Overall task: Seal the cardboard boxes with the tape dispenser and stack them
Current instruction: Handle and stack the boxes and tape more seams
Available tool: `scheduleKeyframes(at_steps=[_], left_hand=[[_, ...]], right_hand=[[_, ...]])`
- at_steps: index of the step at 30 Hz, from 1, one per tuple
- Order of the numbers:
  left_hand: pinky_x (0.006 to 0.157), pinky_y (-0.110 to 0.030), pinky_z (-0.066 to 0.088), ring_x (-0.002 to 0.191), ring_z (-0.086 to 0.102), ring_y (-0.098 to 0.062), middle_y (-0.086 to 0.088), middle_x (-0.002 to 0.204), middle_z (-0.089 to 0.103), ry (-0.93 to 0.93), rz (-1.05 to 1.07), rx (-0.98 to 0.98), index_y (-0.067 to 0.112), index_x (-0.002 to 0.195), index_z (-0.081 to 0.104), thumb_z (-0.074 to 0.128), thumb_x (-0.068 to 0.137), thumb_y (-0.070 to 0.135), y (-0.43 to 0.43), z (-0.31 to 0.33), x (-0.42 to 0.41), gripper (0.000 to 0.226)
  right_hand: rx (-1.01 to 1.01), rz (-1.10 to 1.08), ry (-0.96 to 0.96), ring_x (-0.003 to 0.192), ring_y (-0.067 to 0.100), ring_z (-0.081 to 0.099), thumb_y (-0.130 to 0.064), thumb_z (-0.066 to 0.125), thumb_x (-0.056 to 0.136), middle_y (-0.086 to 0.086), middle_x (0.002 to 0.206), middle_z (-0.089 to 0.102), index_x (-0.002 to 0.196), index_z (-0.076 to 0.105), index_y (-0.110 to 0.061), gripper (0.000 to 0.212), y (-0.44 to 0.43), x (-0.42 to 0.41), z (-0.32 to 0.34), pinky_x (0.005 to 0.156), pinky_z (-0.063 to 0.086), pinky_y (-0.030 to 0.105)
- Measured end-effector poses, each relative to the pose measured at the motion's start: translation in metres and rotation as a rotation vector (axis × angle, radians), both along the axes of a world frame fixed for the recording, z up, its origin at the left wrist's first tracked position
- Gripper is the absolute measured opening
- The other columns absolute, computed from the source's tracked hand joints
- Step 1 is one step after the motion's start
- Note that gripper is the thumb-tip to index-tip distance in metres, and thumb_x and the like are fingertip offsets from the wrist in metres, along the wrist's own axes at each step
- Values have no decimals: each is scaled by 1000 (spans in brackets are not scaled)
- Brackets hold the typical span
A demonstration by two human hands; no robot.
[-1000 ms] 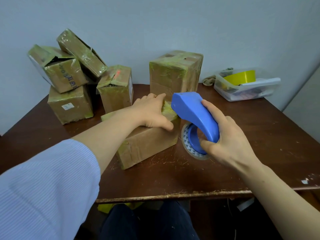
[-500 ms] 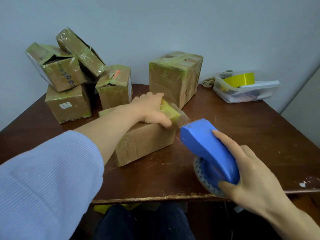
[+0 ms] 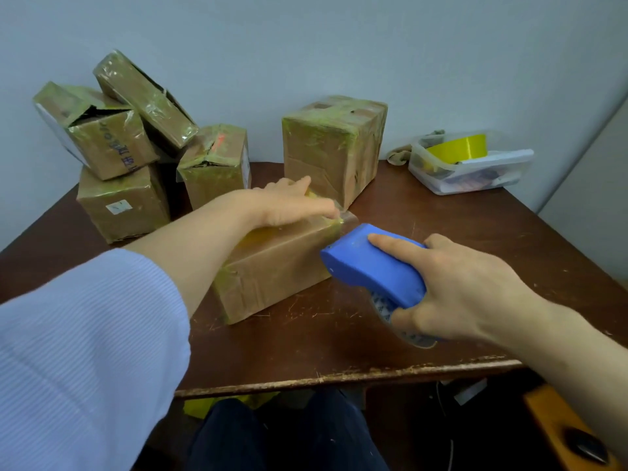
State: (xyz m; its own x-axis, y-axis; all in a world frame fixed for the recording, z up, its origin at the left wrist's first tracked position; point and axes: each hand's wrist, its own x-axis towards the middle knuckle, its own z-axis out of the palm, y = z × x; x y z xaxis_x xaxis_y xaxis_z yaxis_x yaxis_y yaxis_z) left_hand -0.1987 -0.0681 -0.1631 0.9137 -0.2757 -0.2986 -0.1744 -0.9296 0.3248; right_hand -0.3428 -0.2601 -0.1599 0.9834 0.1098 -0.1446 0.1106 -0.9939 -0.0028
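Item: low cardboard box [image 3: 272, 270], centre of the brown table [image 3: 339, 338], under work. Your left hand [image 3: 289, 205] lies flat on its top, fingers extended and holding nothing, pressing a clear tape end at the right-hand edge.

Item: blue tape dispenser [image 3: 373, 266], just right of that box, nose close to its upper corner. Your right hand [image 3: 462, 290] is wrapped fully around it, forefinger laid along the top.

Risks, as judged: a loose tab of tape juts past the box's right corner; if you pull away before it is smoothed, it may lift or curl back on itself. Press too lightly on the box and it could slide on the table.

Item: tall taped box [image 3: 333, 147], directly behind the working box. Item: pile of four boxes [image 3: 136, 158], behind and left of it, some tilted, one torn open.

Item: clear plastic tub [image 3: 472, 168] holding a yellow tape roll [image 3: 458, 149], behind and right.

Surface: worn wood, scratched, front edge chipped. Room: plain pale wall behind.
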Motion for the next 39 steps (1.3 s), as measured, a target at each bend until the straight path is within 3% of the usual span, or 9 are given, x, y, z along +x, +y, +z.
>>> scheduleKeyframes(at_steps=[7, 12, 17, 21, 26, 31, 34, 37, 39], left_hand=[[110, -46, 21, 141, 21, -33, -9, 155, 18, -136, 1, 97, 26, 152, 2, 45, 59, 91, -6, -9, 2, 121], [104, -45, 29, 135, 30, -34, -12, 150, 29, -189, 33, 88, 19, 151, 12, 49, 63, 86, -11, -8, -2, 117], [101, -44, 31, 130, 35, -35, -14, 144, 35, -300, 25, 141, 16, 148, 22, 56, 63, 81, -18, -14, -9, 112], [103, -44, 29, 133, 32, -35, -15, 146, 31, -265, 22, 145, 17, 150, 13, 59, 60, 81, -14, -13, -3, 120], [106, -45, 27, 137, 26, -36, -15, 151, 24, -215, 13, 194, 14, 152, 1, 60, 61, 77, -17, -12, 0, 126], [89, -38, 36, 123, 40, -35, -15, 134, 39, -241, 2, 158, 10, 140, 28, 66, 63, 70, -22, -8, -3, 105], [92, -38, 36, 124, 40, -34, -15, 137, 38, -248, 18, 136, 9, 144, 25, 67, 62, 69, -21, -8, -5, 110], [103, -39, 33, 134, 34, -32, -13, 148, 31, -218, 47, 144, 5, 150, 10, 64, 56, 80, -18, -6, -6, 131], [103, -39, 36, 133, 37, -30, -10, 148, 35, -176, 60, 122, 6, 148, 17, 58, 46, 90, -17, -5, -5, 139]], right_hand=[[-45, 78, 74, 83, 16, 46, -59, 59, 71, -16, 78, 38, 139, 27, -51, 76, 19, 25, 39, 69, 40, 31], [11, 83, 142, 84, 15, 57, -54, 62, 66, -9, 100, 60, 125, 48, -50, 61, 21, 37, 50, 76, 50, 33], [-80, 109, 241, 77, 16, 58, -53, 66, 60, -9, 85, 63, 107, 63, -43, 49, 37, 50, 32, 74, 52, 33], [-45, 67, 249, 85, 16, 61, -45, 70, 63, -6, 99, 66, 108, 65, -40, 46, 23, 62, 53, 81, 53, 37], [-177, -143, 64, 92, 20, 55, -60, 66, 61, -6, 114, 59, 131, 48, -40, 75, -17, 79, 58, 83, 48, 36], [-114, -236, -105, 105, 32, 52, -65, 64, 69, 13, 119, 43, 146, 20, -36, 94, -23, 97, -21, 73, 41, 34], [-130, -211, -194, 109, 31, 46, -66, 63, 72, 15, 123, 37, 149, 9, -33, 99, -17, 101, -53, 70, 35, 33], [-244, -131, -264, 111, 29, 42, -74, 52, 75, 15, 127, 35, 150, 9, -32, 96, -12, 106, -63, 83, 38, 34], [-264, -81, -276, 124, 34, 34, -74, 42, 81, 19, 141, 27, 149, 16, -36, 82, -10, 108, -63, 101, 31, 40]])
